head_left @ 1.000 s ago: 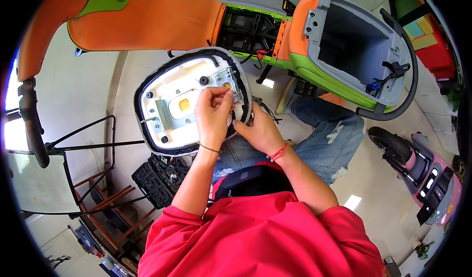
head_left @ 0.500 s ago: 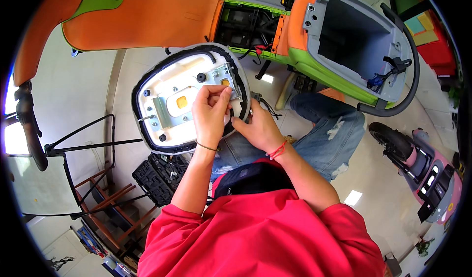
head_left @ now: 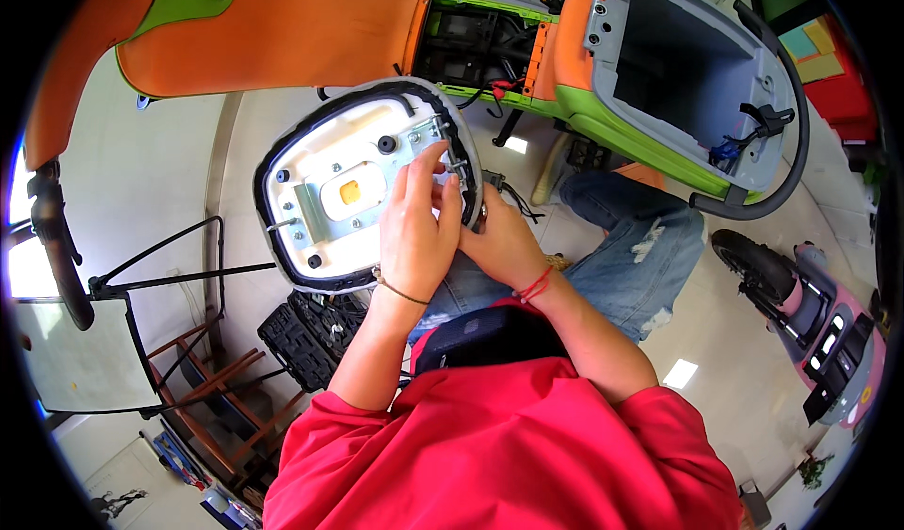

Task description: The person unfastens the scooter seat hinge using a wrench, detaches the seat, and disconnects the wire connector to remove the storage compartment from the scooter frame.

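Note:
A scooter seat (head_left: 311, 224) rests upside down over my lap, its white underside up, with a black edge strip, rubber feet and metal plates on it. My left hand (head_left: 414, 215) lies over the seat's right part, its fingers spread apart near the metal hinge bracket (head_left: 454, 165) at the upper right edge; I see nothing between them. At the seat's right rim, my right hand (head_left: 504, 246) is closed round the edge, its fingertips partly hidden.
An orange and green scooter body (head_left: 282, 36) lies across the far side, with an open grey storage bucket (head_left: 683, 69). An open black tool case (head_left: 301, 337) sits at left near wooden chairs (head_left: 212, 389). A pink scooter (head_left: 819, 328) stands at right.
My left hand has gone from a pinch near the seat's right edge to spread fingers beside the hinge bracket. The right hand stays at the rim.

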`<state>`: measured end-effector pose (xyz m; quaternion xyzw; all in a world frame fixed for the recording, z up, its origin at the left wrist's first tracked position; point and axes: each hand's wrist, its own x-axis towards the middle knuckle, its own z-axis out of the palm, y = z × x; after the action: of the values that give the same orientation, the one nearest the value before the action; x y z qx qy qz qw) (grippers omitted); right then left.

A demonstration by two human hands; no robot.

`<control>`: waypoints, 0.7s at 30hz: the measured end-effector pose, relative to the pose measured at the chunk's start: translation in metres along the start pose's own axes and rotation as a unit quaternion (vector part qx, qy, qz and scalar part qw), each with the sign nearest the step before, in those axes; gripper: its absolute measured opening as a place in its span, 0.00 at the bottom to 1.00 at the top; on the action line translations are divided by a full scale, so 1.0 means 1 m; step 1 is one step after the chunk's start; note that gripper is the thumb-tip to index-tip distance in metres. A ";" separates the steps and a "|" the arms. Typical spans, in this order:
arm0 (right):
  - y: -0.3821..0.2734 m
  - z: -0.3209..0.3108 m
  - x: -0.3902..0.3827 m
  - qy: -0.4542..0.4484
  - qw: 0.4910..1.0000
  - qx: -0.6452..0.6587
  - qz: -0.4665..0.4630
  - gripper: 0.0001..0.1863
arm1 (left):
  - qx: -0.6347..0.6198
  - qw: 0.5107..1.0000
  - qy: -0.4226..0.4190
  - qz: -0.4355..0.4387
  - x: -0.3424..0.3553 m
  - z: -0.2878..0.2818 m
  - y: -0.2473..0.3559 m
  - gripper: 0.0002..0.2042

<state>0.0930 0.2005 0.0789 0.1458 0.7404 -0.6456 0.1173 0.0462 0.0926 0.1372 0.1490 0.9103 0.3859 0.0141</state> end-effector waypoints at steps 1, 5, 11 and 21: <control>0.002 0.000 0.001 0.009 0.999 0.027 -0.016 0.28 | -0.004 0.999 -0.039 -0.025 0.000 -0.006 0.001 0.18; 0.014 -0.004 0.008 -0.018 0.997 0.075 0.005 0.26 | -0.157 0.985 -0.018 -0.073 -0.024 -0.024 -0.012 0.19; 0.012 -0.016 0.020 -0.040 0.987 0.152 0.044 0.17 | -0.319 0.915 0.027 -0.245 -0.115 -0.073 -0.085 0.08; -0.016 -0.004 0.023 -0.048 0.961 0.259 0.081 0.04 | -0.654 0.658 0.135 -0.347 -0.150 -0.080 -0.132 0.31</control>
<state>0.0654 0.2035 0.0857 0.1992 0.5269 -0.8100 0.1630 0.1436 -0.0922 0.0867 -0.2790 0.4005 0.8648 0.1177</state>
